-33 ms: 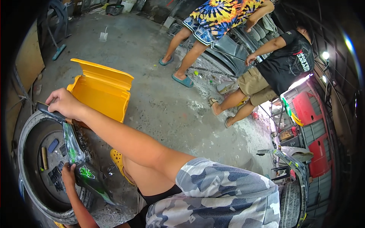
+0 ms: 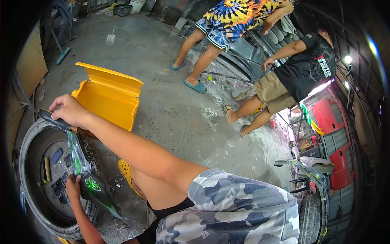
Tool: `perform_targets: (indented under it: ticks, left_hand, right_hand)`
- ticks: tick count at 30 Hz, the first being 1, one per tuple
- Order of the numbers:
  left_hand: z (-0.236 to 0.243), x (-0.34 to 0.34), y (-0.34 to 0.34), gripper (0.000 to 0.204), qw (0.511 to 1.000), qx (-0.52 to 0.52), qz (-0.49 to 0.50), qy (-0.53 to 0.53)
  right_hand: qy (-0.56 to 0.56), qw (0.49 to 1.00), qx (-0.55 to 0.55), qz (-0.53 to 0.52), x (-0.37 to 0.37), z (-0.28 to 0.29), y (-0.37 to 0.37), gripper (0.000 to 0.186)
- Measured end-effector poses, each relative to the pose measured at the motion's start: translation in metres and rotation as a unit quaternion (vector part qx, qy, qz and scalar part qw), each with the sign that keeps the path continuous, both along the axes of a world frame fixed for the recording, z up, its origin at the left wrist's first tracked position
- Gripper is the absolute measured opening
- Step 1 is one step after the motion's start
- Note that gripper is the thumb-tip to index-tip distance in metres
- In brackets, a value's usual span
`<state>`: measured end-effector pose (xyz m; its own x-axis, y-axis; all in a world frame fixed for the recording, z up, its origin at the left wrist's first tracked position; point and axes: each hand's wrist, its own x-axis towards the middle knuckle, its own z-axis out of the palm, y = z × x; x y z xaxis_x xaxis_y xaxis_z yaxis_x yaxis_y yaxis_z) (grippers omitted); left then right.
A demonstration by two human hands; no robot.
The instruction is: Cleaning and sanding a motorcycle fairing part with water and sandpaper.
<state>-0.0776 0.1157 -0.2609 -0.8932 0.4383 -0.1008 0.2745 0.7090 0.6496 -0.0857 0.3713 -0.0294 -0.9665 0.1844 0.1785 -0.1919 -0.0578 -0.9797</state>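
Observation:
My right hand (image 2: 67, 112) is closed on a dark flat block (image 2: 59, 124) with a brown end, at the upper end of a dark panel (image 2: 99, 195) that carries glossy translucent film and green markings. Lower on that panel, the fingers of my left hand (image 2: 73, 187) grip its edge. The panel lies over the right part of an upright-facing round tire-like ring (image 2: 28, 150). Inside the ring are a blue oblong block (image 2: 57, 155), a pale stick (image 2: 47, 168) and dark scraps.
Beyond my forearm sits a yellow molded panel (image 2: 106, 103). Two people (image 2: 243, 20) (image 2: 300, 69) stand by vehicle parts at upper right. A broom (image 2: 63, 55) and bucket (image 2: 136, 6) are at the back. Red panels (image 2: 329, 116) and a tire (image 2: 308, 217) are to the right.

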Motion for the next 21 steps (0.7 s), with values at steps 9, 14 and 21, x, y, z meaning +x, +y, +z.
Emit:
perform_targets:
  ticks: [9, 14, 21]
  left_hand:
    - [0.025, 0.01, 0.013, 0.048, 0.997, -0.081, 0.006, -0.006]
    - [0.012, 0.003, 0.008, 0.048, 0.999, -0.007, 0.006, -0.039]
    - [-0.005, 0.001, 0.001, 0.047, 1.0, 0.0, 0.016, -0.023]
  right_hand:
    - [-0.008, 1.0, 0.015, 0.002, 0.002, 0.002, 0.001, 0.025]
    - [-0.004, 1.0, 0.008, -0.002, 0.002, 0.001, 0.007, 0.025]
    - [-0.01, 1.0, 0.015, -0.005, 0.004, 0.001, 0.006, 0.025]
